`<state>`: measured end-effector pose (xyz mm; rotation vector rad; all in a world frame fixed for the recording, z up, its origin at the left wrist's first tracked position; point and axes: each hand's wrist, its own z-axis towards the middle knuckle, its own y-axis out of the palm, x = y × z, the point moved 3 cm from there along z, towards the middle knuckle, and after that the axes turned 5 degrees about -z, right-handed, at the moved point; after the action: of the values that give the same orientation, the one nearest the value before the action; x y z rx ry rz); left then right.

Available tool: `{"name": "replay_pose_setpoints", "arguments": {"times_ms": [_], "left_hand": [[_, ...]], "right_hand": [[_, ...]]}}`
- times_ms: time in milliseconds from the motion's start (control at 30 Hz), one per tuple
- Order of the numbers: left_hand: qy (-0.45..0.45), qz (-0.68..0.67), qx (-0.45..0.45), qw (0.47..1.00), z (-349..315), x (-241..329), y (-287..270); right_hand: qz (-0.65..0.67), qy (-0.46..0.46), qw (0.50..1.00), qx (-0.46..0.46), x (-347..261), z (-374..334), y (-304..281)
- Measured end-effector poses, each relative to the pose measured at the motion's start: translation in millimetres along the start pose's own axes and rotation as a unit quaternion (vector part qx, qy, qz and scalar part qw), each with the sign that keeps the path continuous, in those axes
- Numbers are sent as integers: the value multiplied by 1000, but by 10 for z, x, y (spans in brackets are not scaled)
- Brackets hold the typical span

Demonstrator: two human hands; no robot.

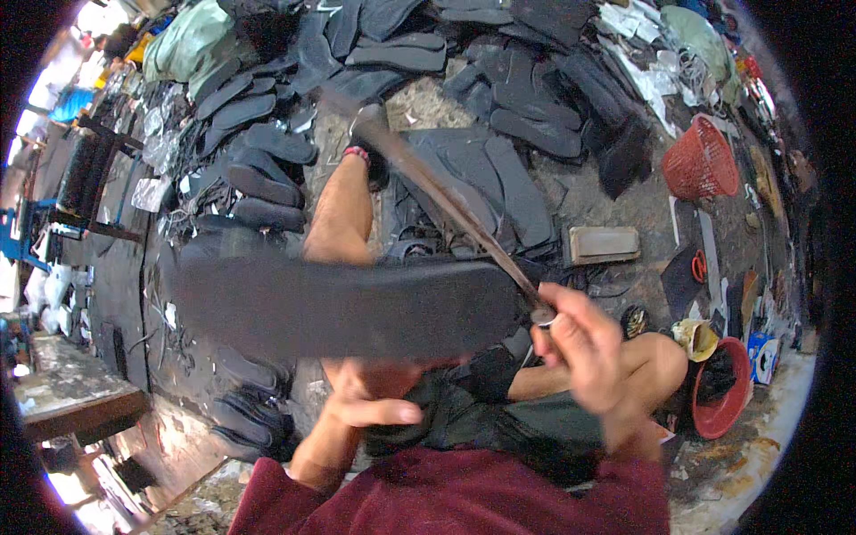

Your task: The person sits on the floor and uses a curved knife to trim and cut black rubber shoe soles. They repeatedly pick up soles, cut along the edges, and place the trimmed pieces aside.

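A large black shoe sole (pixel 348 308) is held up flat across the middle, its left end smeared by motion. My left hand (pixel 374 408) is closed on its near edge, thumb stretched to the right and the other fingers mostly hidden below. At the sole's right end, my right hand (pixel 584 348) is closed around the near end of a long, narrow, brownish metal blade (pixel 459 214). That blade slants far and left past the sole's right tip. Its far end is blurred; whether it touches the sole I cannot tell.
Black soles (pixel 526 129) lie in heaps ahead and to the left. A grey rectangular block (pixel 604 243) is on the floor beyond my right hand. To the right are a red basket (pixel 687 165), red-handled scissors (pixel 698 266) and a red tub (pixel 738 401). A wooden table (pixel 89 419) stands left.
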<state>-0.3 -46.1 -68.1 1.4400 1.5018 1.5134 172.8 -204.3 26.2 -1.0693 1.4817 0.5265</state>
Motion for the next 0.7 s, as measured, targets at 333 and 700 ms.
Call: {"name": "replay_pose_setpoints", "arguments": {"times_ms": [333, 700], "left_hand": [[155, 49, 232, 959, 439, -174, 949], [122, 119, 368, 914, -43, -322, 294]], "right_hand": [[-168, -148, 931, 288, 1208, -922, 527], [-243, -79, 965, 56, 675, -925, 126]]}}
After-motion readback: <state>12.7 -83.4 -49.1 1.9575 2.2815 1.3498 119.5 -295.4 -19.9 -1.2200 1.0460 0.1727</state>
